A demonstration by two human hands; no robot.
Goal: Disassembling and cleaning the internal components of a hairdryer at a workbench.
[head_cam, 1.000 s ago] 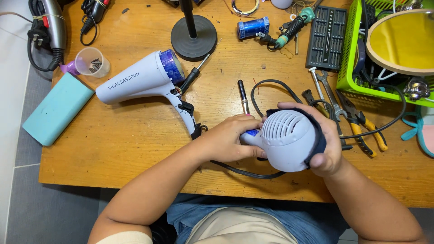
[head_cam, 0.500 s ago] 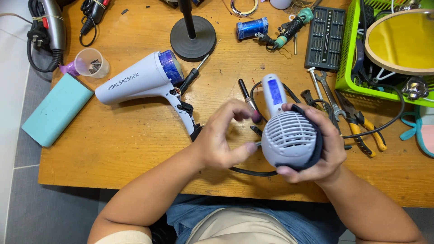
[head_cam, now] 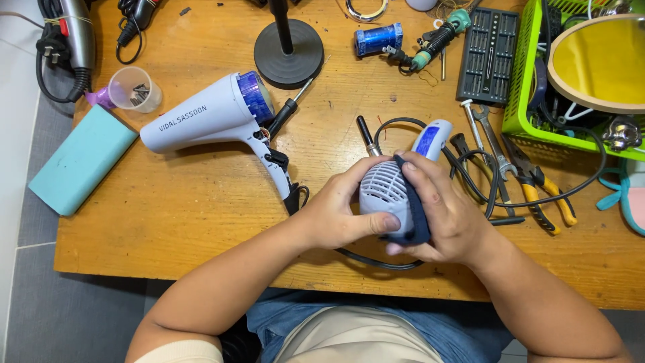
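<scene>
Both hands, left hand [head_cam: 334, 214] and right hand [head_cam: 449, 218], clasp a ribbed plastic dryer [head_cam: 388, 191], fingers pressed around it; bare wooden tabletop [head_cam: 188, 202] lies open leftward.

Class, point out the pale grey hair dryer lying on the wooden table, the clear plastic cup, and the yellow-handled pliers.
Pale grey hair dryer [head_cam: 201, 121], head view, barrel.
Clear plastic cup [head_cam: 135, 89], head view, rim.
Yellow-handled pliers [head_cam: 545, 197], head view, handle.

Both forearms reach forward and converge. The left hand [head_cam: 336, 214] curls inward, thumb pressed flat; the right hand [head_cam: 449, 214] cups opposite, fingers [head_cam: 418, 180] wrapped over.
</scene>
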